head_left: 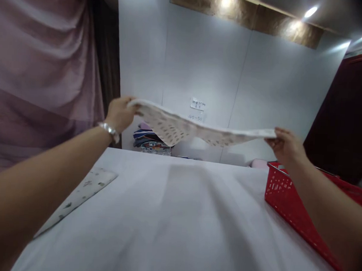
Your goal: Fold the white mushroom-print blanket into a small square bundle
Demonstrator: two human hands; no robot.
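Note:
Between my two hands a thin white cloth [181, 125] with small dark prints is stretched in the air above the table. My left hand [120, 113], with a silvery bracelet at the wrist, is closed on one end of it. The opposite end is pinched in my right hand [286, 145]. The cloth's lower edge hangs in a point on the left and sags toward the middle; its full shape does not show. Beneath my left forearm lies a folded white piece of fabric [82, 191] with green and grey prints.
A red plastic basket [282, 190] stands on the right of the white-covered table [177, 223], under my right forearm. Folded clothes [153, 145] are stacked at the far edge by the pale wall panels. A pink curtain [43, 65] hangs at the left.

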